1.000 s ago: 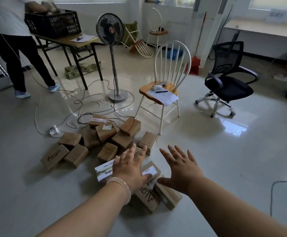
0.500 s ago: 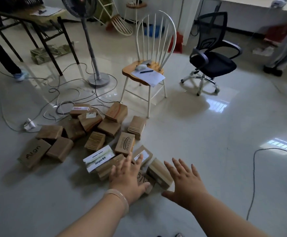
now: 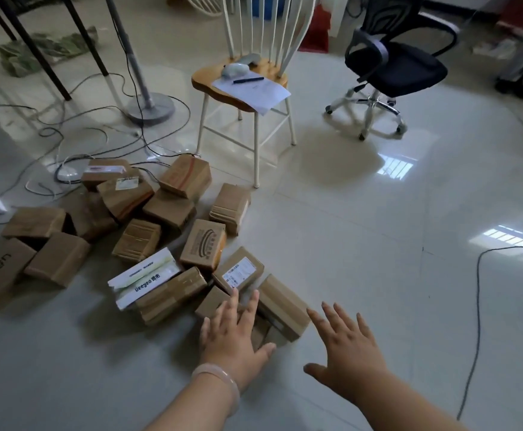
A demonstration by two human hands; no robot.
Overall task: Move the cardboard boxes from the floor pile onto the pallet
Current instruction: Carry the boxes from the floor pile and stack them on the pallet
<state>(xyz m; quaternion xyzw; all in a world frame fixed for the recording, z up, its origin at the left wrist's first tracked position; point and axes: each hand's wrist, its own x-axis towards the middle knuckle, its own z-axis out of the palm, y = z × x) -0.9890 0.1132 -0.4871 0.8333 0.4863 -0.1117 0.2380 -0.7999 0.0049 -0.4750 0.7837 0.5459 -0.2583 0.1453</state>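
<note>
The room is dimly lit by daylight from windows, mirrored as glare patches on the glossy floor [image 3: 378, 244]. Soft shadows are cast; edges are bent by wide-angle distortion.

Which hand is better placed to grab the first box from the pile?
Probably the left hand: its spread fingers reach over the nearest box at the pile's front. The right hand, also open, is over bare floor beside that box.

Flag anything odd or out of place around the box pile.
The cardboard boxes lie tumbled at all angles. Loose cables snake right behind the pile, a trip risk. A paper sheet overhangs the wooden chair's seat. No pallet is in view.
</note>
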